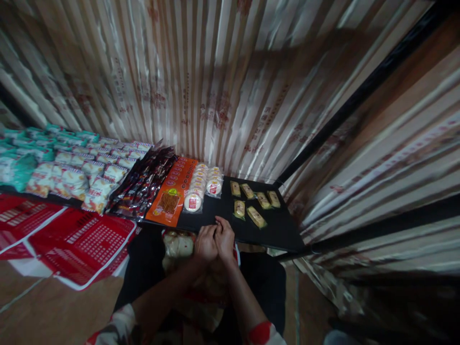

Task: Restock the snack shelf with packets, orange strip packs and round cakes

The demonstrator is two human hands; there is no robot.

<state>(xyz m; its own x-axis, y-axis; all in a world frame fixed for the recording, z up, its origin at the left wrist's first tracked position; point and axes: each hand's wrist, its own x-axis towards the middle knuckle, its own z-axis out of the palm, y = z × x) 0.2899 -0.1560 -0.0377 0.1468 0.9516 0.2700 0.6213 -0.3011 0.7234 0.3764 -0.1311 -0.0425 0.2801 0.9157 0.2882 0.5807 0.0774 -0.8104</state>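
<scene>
My left hand (206, 243) and my right hand (224, 237) are together at the front edge of the black table (212, 219), above my lap. The fingers of both are closed and pressed against each other; anything between them is hidden. Just below my left hand, a pale, clear-wrapped item (178, 244) shows between my knees, partly covered by my arms. Beyond my hands lie several small yellow-green wrapped snacks (256, 217), apart from each other. Rows of round white snacks in clear wrappers (194, 202) lie to their left.
Left along the table are an orange snack packet (168, 196), dark shiny packets (142, 184), white packets (74, 179) and teal packets (30, 165). Red plastic baskets (84, 239) stand below the table's left part. A printed curtain (201, 72) and black frame bars (345, 108) enclose the table.
</scene>
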